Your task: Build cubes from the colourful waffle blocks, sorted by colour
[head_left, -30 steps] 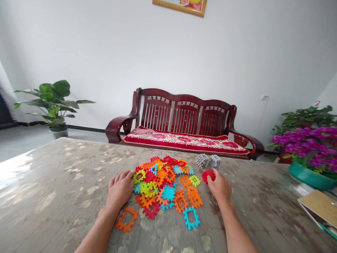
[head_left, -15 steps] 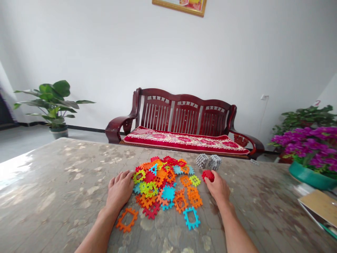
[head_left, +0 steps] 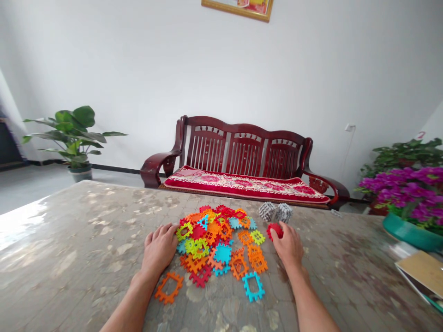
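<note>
A loose heap of colourful interlocking puzzle blocks (head_left: 222,253) in orange, red, yellow-green and blue lies on the table. My left hand (head_left: 161,243) rests palm down at the heap's left edge, its fingers stretched out flat and the fingertips close to a yellow-green block (head_left: 184,231). To the right of the heap, my right hand (head_left: 289,242) closes thumb and fingers on a red block (head_left: 274,231) that is low over or on the table; its far side is partly hidden. An orange frame block (head_left: 169,287) and a blue frame block (head_left: 253,287) lie nearest to me.
Two grey knobbly balls (head_left: 275,211) sit behind my right hand on the patterned table (head_left: 86,258). At the right are purple flowers in a teal pot (head_left: 411,233) and a brown book-like item (head_left: 422,272). A wooden bench (head_left: 242,152) stands beyond the table.
The camera view has shifted very slightly. Both hands and the blocks stay in place, and my right hand keeps its grip on the red block.
</note>
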Motion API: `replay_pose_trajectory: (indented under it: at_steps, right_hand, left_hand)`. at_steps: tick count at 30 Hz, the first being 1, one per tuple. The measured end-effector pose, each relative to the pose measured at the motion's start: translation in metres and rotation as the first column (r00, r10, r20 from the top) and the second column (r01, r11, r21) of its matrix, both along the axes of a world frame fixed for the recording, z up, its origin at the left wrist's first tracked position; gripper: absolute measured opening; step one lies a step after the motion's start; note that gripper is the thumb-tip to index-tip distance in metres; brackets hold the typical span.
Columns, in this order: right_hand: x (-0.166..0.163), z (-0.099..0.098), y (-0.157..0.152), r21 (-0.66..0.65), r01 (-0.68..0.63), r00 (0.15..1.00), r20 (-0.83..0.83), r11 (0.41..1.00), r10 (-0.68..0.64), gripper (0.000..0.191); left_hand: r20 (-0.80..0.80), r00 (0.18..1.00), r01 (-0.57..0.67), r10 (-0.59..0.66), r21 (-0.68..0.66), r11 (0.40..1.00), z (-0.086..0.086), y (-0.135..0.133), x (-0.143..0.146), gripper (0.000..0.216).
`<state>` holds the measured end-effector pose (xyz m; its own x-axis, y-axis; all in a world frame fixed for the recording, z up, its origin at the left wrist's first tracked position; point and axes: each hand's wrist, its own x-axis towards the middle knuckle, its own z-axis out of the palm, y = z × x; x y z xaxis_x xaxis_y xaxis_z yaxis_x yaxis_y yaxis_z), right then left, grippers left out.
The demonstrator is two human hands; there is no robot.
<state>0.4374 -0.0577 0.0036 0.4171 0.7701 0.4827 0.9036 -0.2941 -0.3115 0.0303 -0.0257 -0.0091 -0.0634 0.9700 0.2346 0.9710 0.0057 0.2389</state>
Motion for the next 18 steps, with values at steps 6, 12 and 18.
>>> replay_pose_trajectory:
  at_steps: [6,12,18]
  right_hand:
    - [-0.013,-0.005,0.004,0.170,-0.232,0.970,-0.038,0.958,0.241,0.040]
    - [-0.055,0.004,0.002,0.192,-0.452,0.868,-0.132,0.871,0.479,0.029]
    - [-0.101,0.014,-0.013,0.099,-0.685,0.694,-0.213,0.722,0.688,0.020]
  left_hand:
    - [0.001,1.000,-0.004,0.004,-0.005,1.000,0.001,0.000,0.001,0.048]
    - [-0.004,1.000,-0.011,0.011,-0.022,1.000,0.002,0.000,0.001,0.047]
    - [0.008,1.000,-0.007,0.007,-0.011,1.000,0.002,-0.001,0.001,0.048]
